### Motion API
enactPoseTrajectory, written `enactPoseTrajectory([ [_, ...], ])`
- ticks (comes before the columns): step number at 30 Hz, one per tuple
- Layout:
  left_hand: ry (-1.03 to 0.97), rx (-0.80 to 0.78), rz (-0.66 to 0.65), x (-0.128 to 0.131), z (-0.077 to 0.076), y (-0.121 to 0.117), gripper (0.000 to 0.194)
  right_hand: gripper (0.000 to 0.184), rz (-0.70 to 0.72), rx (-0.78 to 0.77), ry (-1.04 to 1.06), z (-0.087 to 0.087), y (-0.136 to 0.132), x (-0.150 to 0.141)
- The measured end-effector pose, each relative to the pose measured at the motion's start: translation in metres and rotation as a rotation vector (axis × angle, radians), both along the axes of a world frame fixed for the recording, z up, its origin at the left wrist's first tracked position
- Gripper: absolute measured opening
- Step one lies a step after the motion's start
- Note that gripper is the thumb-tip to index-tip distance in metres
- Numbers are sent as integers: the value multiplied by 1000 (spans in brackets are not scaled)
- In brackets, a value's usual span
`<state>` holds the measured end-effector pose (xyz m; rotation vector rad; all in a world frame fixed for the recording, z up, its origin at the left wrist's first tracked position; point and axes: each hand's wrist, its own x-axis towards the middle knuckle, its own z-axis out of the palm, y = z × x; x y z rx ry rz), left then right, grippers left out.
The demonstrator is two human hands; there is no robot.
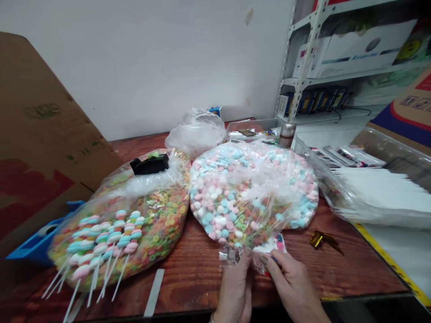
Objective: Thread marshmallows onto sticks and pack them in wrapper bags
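Both my hands sit at the near edge of the table, pinching the gathered neck of a clear plastic bag [252, 193] packed with pastel pink, blue and white marshmallows and some coloured cereal rings. My left hand [234, 289] grips the neck from the left, and my right hand [291, 280] holds it from the right, beside a small printed card [274, 246]. Left of them lies a second clear bag [158, 224] of cereal rings, with marshmallow twists on white sticks. A black tape dispenser [150, 163] rests on it. Gold twist ties [319, 239] lie right of my hands.
The wooden table [188, 273] ends near my hands. A crumpled plastic bag [197, 132] and a clear tub [252, 130] stand behind. A large cardboard sheet [43, 134] and a blue tray [40, 242] are at left. A clear tray of white sticks [380, 188] and metal shelving [310, 58] are at right.
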<state>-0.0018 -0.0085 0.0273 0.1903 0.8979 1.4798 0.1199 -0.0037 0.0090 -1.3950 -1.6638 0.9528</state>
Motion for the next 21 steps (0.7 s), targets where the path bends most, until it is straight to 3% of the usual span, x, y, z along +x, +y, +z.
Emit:
enactPoseTrajectory([
  [3, -118, -18, -4, -10, -7, 1, 18, 44, 76, 71, -61, 8, 1, -4],
  [6, -230, -95, -3, -22, -13, 3, 20, 36, 53, 148, -1, 17, -2, -4],
  [10, -284, -167, 59, -33, -15, 6, 17, 39, -46, 417, -5, 19, -11, -8],
  [14, -296, -150, 43, -38, -13, 4, 18, 38, -7, 542, -96, 18, -13, -20],
  [18, -249, -78, 60, -36, -11, -2, 24, 24, 116, 586, -200, 9, -6, -26],
  [21, -169, -55, 68, -34, -17, -8, 38, 23, 142, 619, -179, -11, -5, -26],
])
